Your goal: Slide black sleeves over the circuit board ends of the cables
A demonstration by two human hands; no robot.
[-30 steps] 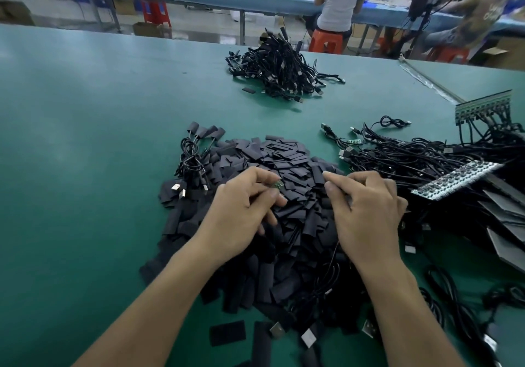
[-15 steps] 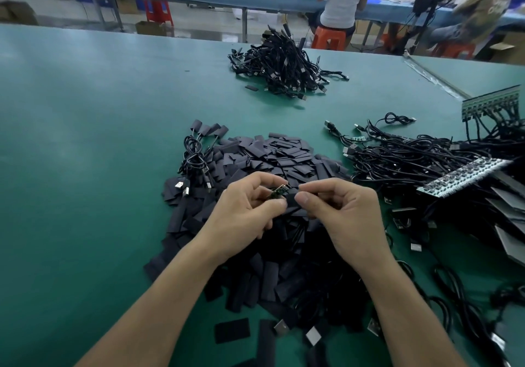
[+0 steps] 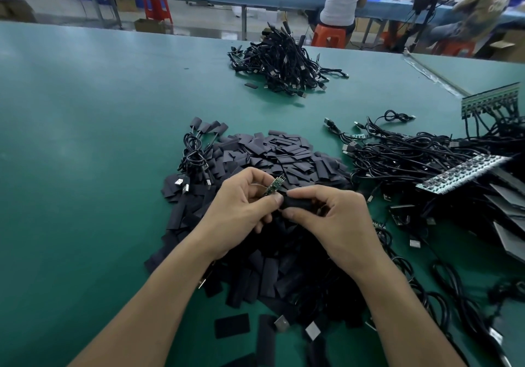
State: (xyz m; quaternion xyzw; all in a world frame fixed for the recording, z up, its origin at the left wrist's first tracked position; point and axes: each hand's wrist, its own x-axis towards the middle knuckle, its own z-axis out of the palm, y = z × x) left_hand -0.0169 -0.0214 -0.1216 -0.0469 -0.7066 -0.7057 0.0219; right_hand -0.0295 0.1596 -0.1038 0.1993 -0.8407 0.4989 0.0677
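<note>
Over the sleeve pile [image 3: 284, 153], the left hand [image 3: 241, 213] pinches a cable's green circuit board [image 3: 274, 186] while the right hand [image 3: 338, 224] pinches a black sleeve [image 3: 298, 203] just right of it; best to squeeze the sleeve's mouth open and align it squarely before sliding.

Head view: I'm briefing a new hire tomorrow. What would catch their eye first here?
At centre, the left hand pinches a small green circuit board, and the right hand pinches a black sleeve close beside it. Under them spreads a big pile of black sleeves on the green table, with tangled cables to its right and another cable heap farther back.
</note>
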